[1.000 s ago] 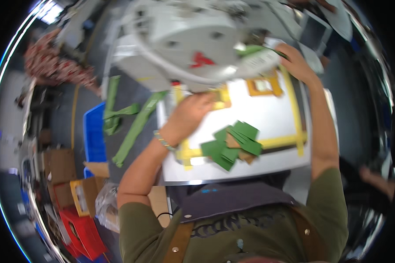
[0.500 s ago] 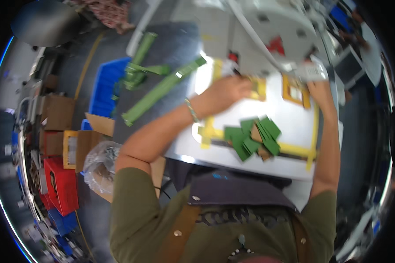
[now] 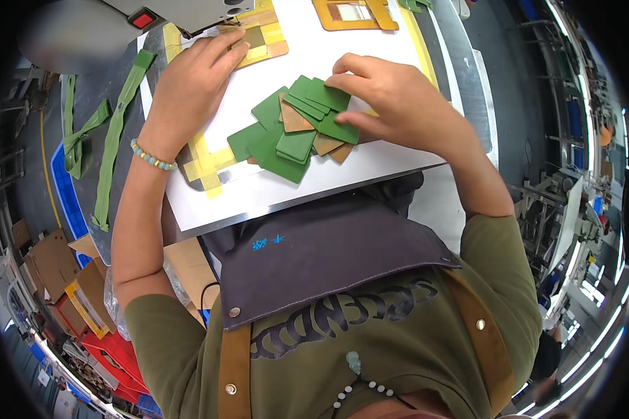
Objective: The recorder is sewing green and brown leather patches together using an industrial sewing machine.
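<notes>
My left hand (image 3: 194, 91) lies with stretched fingers on a yellow-taped flat template (image 3: 272, 49), its fingertips close to the needle area of a grey sewing machine (image 3: 189, 8). A dark square shows in the template's opening. My right hand (image 3: 398, 98) is at the right edge of a loose pile of green flat pieces (image 3: 286, 146), leather-like with some tan backs showing. Its thumb and index finger are apart, touching the topmost pieces at that side. Whether a piece is gripped between them is not plain; the other fingers are curled.
An amber frame-shaped template (image 3: 356, 26) lies at the far side of the white work surface (image 3: 210, 209). Long green strips (image 3: 119, 140) hang over the dark table at left, beside a blue bin (image 3: 66, 188). Cardboard boxes (image 3: 52, 262) and a red box (image 3: 115, 359) stand lower left.
My right hand has come from the far right, past the amber template, to the green pile. My left hand stays by the needle area. The whole view has shifted and is sharper.
</notes>
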`<action>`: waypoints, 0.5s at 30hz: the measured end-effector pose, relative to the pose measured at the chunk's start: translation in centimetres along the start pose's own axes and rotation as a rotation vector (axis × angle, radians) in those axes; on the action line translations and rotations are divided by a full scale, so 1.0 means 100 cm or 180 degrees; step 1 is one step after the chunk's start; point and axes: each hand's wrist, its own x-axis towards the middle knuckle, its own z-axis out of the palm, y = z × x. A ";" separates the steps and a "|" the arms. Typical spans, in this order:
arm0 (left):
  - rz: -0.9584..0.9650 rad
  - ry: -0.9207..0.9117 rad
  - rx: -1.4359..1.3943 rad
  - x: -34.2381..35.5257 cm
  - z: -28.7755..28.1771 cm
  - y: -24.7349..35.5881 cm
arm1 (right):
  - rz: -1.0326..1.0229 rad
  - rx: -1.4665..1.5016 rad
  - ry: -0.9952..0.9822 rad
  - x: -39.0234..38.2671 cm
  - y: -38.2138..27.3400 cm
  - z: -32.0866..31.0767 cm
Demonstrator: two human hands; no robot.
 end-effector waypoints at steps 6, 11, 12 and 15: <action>0.0025 0.0353 0.0035 0.000 -0.010 0.004 | 0.0016 0.0333 -0.0026 -0.002 0.015 0.003; 0.0046 0.0570 -0.0067 0.001 -0.019 0.003 | 0.0150 0.0395 0.0155 0.016 0.037 -0.005; 0.0039 0.0609 -0.0070 0.000 -0.021 0.003 | 0.0309 0.0627 0.0143 0.020 0.040 -0.006; -0.0003 0.0675 -0.0063 -0.001 -0.022 0.001 | 0.0559 0.1118 0.0096 0.035 0.048 -0.006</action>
